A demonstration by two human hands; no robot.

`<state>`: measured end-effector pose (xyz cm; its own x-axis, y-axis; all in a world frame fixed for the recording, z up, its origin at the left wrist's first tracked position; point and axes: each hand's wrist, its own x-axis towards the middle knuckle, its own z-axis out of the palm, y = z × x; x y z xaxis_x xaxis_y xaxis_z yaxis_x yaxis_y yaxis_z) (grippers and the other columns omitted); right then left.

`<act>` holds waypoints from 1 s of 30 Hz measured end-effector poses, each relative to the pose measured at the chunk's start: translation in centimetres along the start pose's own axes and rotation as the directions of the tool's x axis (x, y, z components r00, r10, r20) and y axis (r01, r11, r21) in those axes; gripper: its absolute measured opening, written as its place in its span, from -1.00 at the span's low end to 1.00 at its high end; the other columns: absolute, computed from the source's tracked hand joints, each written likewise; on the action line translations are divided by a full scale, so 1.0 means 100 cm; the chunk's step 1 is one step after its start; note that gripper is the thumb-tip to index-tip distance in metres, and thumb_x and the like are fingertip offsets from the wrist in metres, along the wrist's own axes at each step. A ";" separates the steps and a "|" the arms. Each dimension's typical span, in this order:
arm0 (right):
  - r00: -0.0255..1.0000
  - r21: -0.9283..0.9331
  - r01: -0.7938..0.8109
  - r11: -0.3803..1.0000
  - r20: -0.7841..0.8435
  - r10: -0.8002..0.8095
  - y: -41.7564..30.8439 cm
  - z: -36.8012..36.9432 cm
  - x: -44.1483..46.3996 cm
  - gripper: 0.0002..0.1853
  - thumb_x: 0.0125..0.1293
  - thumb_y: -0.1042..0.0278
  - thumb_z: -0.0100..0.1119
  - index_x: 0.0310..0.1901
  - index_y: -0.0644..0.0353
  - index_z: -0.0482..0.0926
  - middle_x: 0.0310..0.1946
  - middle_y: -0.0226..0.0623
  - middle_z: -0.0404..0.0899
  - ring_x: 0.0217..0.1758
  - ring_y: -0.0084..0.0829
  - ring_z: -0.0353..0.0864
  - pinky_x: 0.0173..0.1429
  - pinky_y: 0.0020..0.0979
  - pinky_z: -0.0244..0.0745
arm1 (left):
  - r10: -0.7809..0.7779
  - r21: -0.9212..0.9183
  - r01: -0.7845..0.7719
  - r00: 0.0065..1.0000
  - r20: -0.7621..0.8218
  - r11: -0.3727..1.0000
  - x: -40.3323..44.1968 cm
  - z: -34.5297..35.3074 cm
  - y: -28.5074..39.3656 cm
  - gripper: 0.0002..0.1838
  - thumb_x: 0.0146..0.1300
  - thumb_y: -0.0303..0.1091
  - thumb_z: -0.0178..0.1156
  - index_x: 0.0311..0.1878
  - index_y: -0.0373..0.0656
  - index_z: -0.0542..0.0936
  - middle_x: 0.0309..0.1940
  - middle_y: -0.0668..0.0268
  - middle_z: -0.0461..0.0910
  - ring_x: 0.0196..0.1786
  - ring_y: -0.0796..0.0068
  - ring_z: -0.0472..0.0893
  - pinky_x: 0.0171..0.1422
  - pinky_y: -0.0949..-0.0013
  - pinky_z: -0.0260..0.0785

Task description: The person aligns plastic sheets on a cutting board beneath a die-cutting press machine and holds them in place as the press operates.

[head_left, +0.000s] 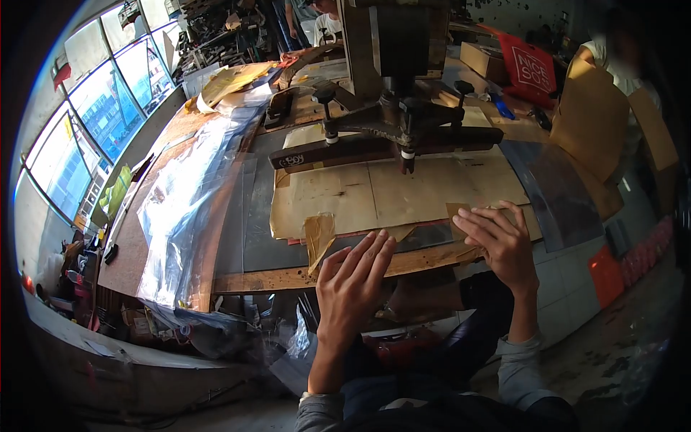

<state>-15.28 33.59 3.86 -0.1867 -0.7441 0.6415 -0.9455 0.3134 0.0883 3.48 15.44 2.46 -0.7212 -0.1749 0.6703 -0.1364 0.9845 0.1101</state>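
Note:
In the head view, my left hand [356,277] is at the front edge of the workbench with its fingers stretched out and nothing visible in it. Just beyond its fingers, a strip of brown tape [319,239] hangs over the near edge of a tan board [417,191]. My right hand [500,241] is raised at the board's near right corner, fingers extended and slightly bent. Close to its fingertips is a brown tape patch [458,219]; whether they touch, I cannot tell. Above the board stands a black metal press head [407,115] with a long crossbar [338,154].
Clear plastic sheets [183,209] cover the bench's left side. A dark translucent sheet [551,191] overhangs on the right, near a cardboard box [590,119] and a red bag [525,68]. Blue-handled scissors [502,106] lie behind. One person [327,25] is at the back, another [630,65] at right.

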 end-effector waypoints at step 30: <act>0.786 0.538 -0.295 0.789 0.606 -0.119 0.011 -0.066 -0.073 -0.60 0.10 0.21 0.38 0.04 -0.19 0.70 0.12 -0.52 0.63 0.19 -0.41 0.53 0.29 -0.25 0.32 | -0.375 -0.043 0.392 0.903 0.208 0.919 -0.084 -0.021 -0.004 -0.60 0.10 -0.44 0.36 0.04 0.20 0.70 0.01 0.20 0.53 -0.18 0.34 0.61 -0.07 0.31 0.46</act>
<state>-13.23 43.30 4.31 -0.1957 -0.9802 0.0316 -0.8348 0.1496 -0.5298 11.04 16.57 -1.67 -0.7417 -0.5299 0.4111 -0.3788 0.8368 0.3952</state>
